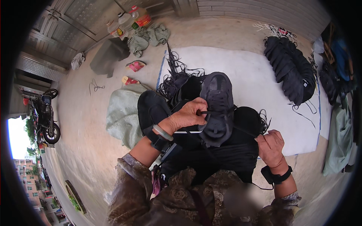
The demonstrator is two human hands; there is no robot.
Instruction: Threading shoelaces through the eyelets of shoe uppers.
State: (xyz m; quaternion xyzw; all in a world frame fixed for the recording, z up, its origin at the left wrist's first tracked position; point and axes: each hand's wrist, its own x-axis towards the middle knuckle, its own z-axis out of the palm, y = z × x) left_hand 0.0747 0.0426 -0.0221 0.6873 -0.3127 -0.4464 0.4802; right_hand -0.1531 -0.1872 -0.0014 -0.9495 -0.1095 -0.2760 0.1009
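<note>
A black lace-up shoe [215,130] lies on my lap with its toe end pointing away from me or toward me; I cannot tell which. Pinched at its left edge, my left hand [191,114] holds a black shoelace [206,112] close to the eyelets. Out to the right of my knee, my right hand [270,145] is closed in a pinch at the end of a dark lace that appears to stretch from the shoe. Beyond my left knee lies a tangled bunch of black laces [174,67].
A white sheet [241,60] covers the floor ahead. On its right rests a row of stacked black shoes [288,67]. Pale green cloth [126,109] lies at my left, with red sandals [135,66] and plastic bottles [140,16] farther off. A motorcycle [47,116] stands far left.
</note>
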